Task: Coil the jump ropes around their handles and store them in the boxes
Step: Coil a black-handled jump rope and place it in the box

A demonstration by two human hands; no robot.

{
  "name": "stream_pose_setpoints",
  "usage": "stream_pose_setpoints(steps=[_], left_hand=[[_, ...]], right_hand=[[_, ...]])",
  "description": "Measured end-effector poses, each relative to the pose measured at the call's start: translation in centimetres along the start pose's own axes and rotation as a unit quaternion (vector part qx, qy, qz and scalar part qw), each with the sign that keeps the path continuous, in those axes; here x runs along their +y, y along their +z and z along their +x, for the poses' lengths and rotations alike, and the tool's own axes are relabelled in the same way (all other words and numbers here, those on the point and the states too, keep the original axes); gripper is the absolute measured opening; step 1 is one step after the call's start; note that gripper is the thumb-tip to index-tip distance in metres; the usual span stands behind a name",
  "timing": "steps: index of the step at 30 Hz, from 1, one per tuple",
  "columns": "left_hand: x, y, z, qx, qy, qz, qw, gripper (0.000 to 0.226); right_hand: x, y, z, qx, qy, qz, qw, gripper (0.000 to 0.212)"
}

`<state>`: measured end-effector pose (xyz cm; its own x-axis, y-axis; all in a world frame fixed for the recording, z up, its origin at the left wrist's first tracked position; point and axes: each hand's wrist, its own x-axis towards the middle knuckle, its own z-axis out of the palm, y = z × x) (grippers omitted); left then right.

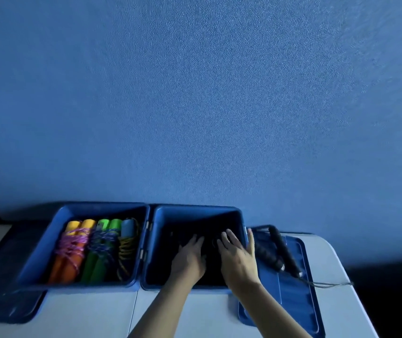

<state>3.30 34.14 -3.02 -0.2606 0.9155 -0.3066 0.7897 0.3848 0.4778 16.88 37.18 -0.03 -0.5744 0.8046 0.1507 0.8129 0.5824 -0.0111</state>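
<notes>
Both hands inside right box (240,217), fingers straight, pressing dark contents — too dim to identify. Left hand (190,257) and right hand (237,254) grip nothing visible. 1 black jump rope (278,250) lies uncoiled on blue lid (295,289), just right of right hand — handles' long axis near-to-far. Right hand nearer. Left box (73,209) holds coiled ropes.

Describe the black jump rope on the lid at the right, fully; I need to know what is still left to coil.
The black jump rope lies on the blue lid right of the right box, outside it. Two dark, slim handles lie side by side, angled toward the near right, one looking ribbed. A thin grey cord trails uncoiled past the lid onto the table. Neither hand touches it.
</notes>
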Motion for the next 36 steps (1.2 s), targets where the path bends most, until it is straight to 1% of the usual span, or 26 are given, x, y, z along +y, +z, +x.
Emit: stream_pose_setpoints(steps=[2, 3, 4, 5, 6, 7, 8, 10, 15, 20, 23, 25, 26, 27, 29, 30, 32, 33, 34, 36], left_hand=[[0.0, 0.1, -0.1, 0.010, 0.013, 0.001, 1.000, 0.057], [0.0, 0.2, -0.2, 0.014, 0.017, -0.002, 1.000, 0.056], [-0.1, 0.3, -0.2, 0.018, 0.018, -0.004, 1.000, 0.056], [-0.1, 0.3, -0.2, 0.017, 0.014, -0.006, 1.000, 0.056], [-0.1, 0.4, -0.1, 0.015, 0.007, -0.006, 1.000, 0.056], [-0.1, 0.4, -0.1, 0.012, 0.003, -0.004, 1.000, 0.056], [-0.1, 0.4, -0.1, 0.013, 0.003, 0.000, 1.000, 0.057], [0.0, 0.4, -0.2, 0.018, 0.009, 0.006, 1.000, 0.057], [0.3, 0.3, -0.4, 0.019, 0.003, 0.029, 0.999, 0.056], [0.9, -0.4, -1.0, 0.031, 0.003, 0.052, 0.998, 0.051], [1.4, -0.8, -1.4, 0.065, 0.013, 0.067, 0.996, 0.042], [1.9, -0.7, -1.6, 0.090, 0.037, 0.066, 0.993, 0.041], [2.4, -0.6, -1.9, 0.094, 0.048, 0.056, 0.993, 0.040], [2.9, -0.6, -2.1, 0.098, 0.057, 0.045, 0.993, 0.040], [4.4, -0.4, -2.5, 0.111, 0.083, 0.027, 0.990, 0.039], [5.4, -0.2, -2.6, 0.120, 0.100, 0.014, 0.988, 0.039], [7.5, 0.3, -2.7, 0.137, 0.139, -0.016, 0.981, 0.044], [8.6, 0.8, -2.6, 0.142, 0.162, -0.014, 0.976, 0.046], [9.5, 1.4, -2.5, 0.153, 0.183, 0.006, 0.971, 0.043], [11.1, 2.3, -1.9, 0.170, 0.197, 0.068, 0.963, 0.035]], right_hand=[[1.0, 0.3, 0.2, -0.016, -0.022, -0.007, 1.000, 0.034], [1.5, 0.0, 0.3, -0.041, -0.028, -0.014, 0.999, 0.036], [1.8, -0.5, 0.5, -0.093, -0.036, -0.010, 0.995, 0.045], [2.0, -1.1, 0.7, -0.138, -0.044, 0.003, 0.989, 0.059], [2.2, -1.2, 0.8, -0.159, -0.051, 0.009, 0.986, 0.073], [2.5, -1.5, 0.9, -0.185, -0.058, -0.004, 0.981, 0.080], [2.6, -1.6, 0.9, -0.206, -0.059, -0.019, 0.977, 0.078], [2.2, -1.9, 1.2, -0.225, -0.059, -0.055, 0.971, 0.067], [0.9, -1.7, 1.6, -0.273, -0.069, -0.159, 0.946, 0.071], [0.4, -1.9, 1.7, -0.293, -0.082, -0.188, 0.934, 0.060], [0.7, -1.8, 1.4, -0.298, -0.109, -0.210, 0.925, 0.062], [1.7, -1.7, 1.0, -0.271, -0.114, -0.159, 0.943, 0.065], [2.4, -1.6, 0.7, -0.246, -0.105, -0.096, 0.959, 0.061], [3.1, -1.6, 0.3, -0.215, -0.093, -0.009, 0.972, 0.052], [4.7, -1.6, -0.7, -0.134, -0.071, 0.152, 0.977, 0.035], [5.4, -1.7, -1.3, -0.090, -0.057, 0.194, 0.975, 0.031], [7.3, -1.5, -2.4, 0.010, -0.020, 0.220, 0.975, 0.031], [8.4, -1.3, -2.9, 0.044, 0.009, 0.229, 0.972, 0.030], [9.5, -1.2, -3.4, 0.049, 0.052, 0.246, 0.967, 0.031], [11.8, -0.5, -4.3, 0.005, 0.138, 0.257, 0.956, 0.035]])
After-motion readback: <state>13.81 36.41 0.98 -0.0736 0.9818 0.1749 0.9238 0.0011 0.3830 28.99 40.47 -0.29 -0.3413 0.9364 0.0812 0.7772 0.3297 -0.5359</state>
